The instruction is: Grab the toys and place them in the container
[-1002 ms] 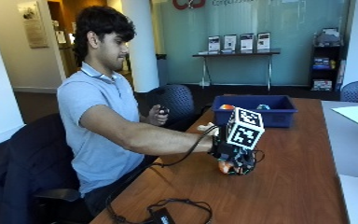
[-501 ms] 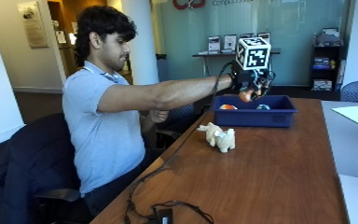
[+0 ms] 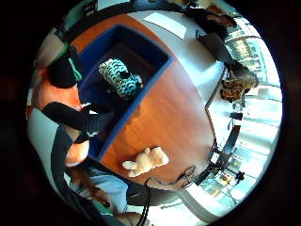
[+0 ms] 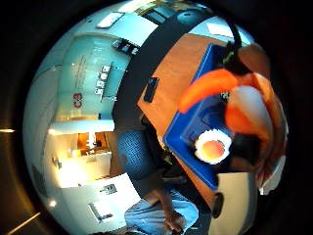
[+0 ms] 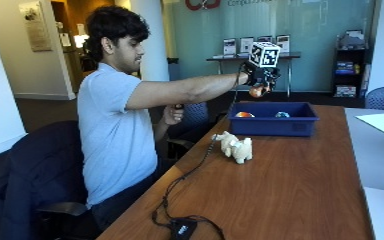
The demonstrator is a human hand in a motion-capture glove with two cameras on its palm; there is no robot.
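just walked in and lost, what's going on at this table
A seated person is clearing toys into a blue container. Their gloved right hand holds an orange and black toy in the air above it, not yet released. Two toys already lie inside, one teal patterned. A cream plush animal still stands on the table beside it.

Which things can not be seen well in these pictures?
- Orange toy: outside view, mostly covered by the right hand; its kind is unclear.
- Blue bin: outside view, its wall hides most of the contents.
- Bin floor: little finger view, partly blocked by the held toy.
- Cream toy: too small to identify.
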